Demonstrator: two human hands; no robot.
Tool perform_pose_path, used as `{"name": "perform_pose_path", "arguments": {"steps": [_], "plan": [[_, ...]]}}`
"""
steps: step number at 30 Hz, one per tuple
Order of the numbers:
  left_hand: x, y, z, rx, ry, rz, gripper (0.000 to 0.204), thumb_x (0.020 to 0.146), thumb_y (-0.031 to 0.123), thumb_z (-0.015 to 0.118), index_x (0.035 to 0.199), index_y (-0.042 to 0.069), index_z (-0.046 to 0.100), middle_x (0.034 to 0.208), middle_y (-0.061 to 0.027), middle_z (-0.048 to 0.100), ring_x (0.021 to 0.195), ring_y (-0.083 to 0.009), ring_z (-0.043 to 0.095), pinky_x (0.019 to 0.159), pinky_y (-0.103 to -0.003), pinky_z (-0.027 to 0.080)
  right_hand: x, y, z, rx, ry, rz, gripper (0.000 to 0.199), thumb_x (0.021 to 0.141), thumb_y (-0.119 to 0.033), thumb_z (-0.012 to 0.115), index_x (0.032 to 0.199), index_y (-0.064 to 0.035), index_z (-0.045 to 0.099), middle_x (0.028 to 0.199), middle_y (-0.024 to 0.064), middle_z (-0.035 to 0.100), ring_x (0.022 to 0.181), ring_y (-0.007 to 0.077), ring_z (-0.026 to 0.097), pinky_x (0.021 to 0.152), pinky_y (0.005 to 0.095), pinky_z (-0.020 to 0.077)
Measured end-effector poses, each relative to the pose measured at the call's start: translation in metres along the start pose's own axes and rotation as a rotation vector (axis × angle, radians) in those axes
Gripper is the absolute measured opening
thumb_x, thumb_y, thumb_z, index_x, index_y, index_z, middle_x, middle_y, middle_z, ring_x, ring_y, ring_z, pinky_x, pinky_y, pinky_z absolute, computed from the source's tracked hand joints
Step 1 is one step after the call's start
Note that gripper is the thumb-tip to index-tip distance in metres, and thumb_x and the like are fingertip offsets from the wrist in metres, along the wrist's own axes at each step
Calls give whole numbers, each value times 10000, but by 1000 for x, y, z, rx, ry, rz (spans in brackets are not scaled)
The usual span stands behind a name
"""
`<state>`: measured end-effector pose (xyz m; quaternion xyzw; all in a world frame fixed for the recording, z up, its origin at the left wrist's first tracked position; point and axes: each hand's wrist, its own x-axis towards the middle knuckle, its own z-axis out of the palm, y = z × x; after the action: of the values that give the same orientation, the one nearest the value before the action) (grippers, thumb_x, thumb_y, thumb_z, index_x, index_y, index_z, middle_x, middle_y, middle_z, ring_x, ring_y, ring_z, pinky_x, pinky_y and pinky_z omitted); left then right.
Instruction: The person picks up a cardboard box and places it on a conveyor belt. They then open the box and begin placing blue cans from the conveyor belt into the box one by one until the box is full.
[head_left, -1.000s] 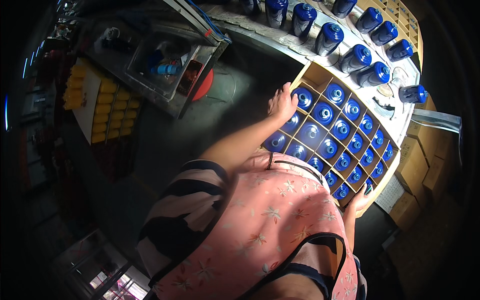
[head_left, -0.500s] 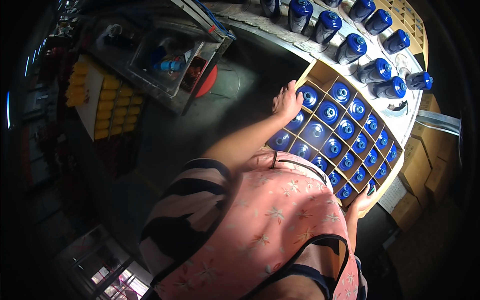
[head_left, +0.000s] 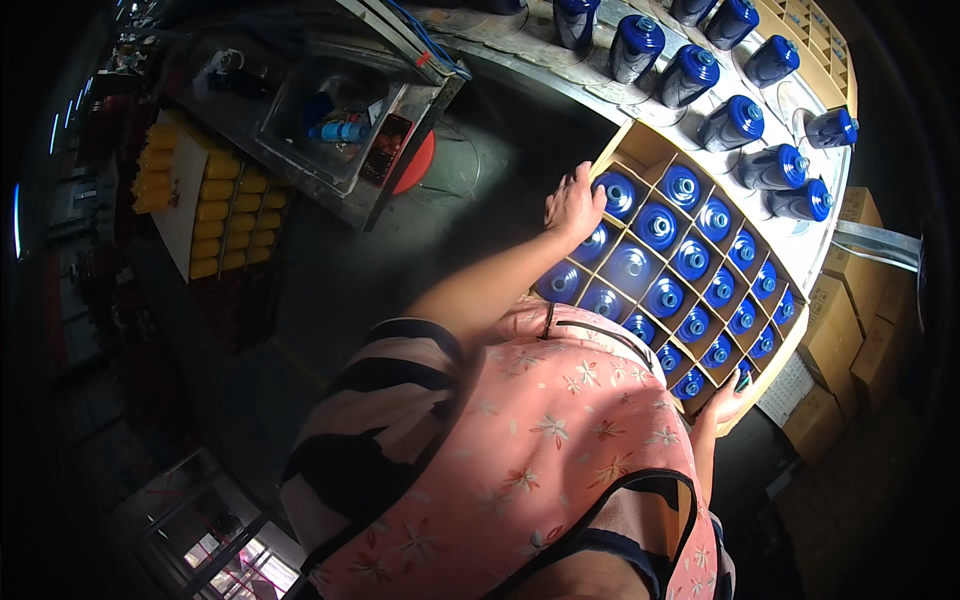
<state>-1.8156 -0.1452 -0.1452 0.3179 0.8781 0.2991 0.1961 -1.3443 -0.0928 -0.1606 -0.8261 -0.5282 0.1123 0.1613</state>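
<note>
A divided cardboard box (head_left: 642, 146) lies in front of me, tilted across the view, against my apron. Blue bottles (head_left: 657, 225) stand upright in most of its cells, their necks facing up; the far left corner cell has none. Curled over the box's left wall is my left hand (head_left: 576, 208), its thumb side near the corner bottles. My right hand (head_left: 727, 400) grips the opposite end at the near right corner, with some fingers hidden under or behind the cardboard.
Past the box, a pale conveyor (head_left: 665, 118) carries more blue bottles (head_left: 733, 123). Another divided box (head_left: 815, 45) sits beyond it. Cartons (head_left: 840, 320) are stacked at right. At left are a metal sink (head_left: 330, 120), a red stool (head_left: 415, 165) and stacked yellow containers (head_left: 215, 210).
Along the conveyor, the blue bottles have shifted to the right and a little nearer. Both my hands and the box have stayed in place.
</note>
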Motion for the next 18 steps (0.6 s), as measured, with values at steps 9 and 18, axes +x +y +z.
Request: {"name": "perform_pose_path", "arguments": {"steps": [9,18], "plan": [[1,1,0,4,-2,-10,502,897,312,569,1326,93,428,1167,-215,609,1115,-390,561,923,-512,443,-4,-9,-4,-4,18,-19,427,905,-435,644,1247,-179,626,1136,82,687,1002,299,654,859,384,490],[4,3,1,8,14,-3,494,897,309,572,1318,87,437,1170,-216,610,1116,-391,561,917,-512,444,0,-6,0,18,11,12,422,907,-423,643,1251,-179,624,1144,88,683,1014,300,649,870,385,483]]}}
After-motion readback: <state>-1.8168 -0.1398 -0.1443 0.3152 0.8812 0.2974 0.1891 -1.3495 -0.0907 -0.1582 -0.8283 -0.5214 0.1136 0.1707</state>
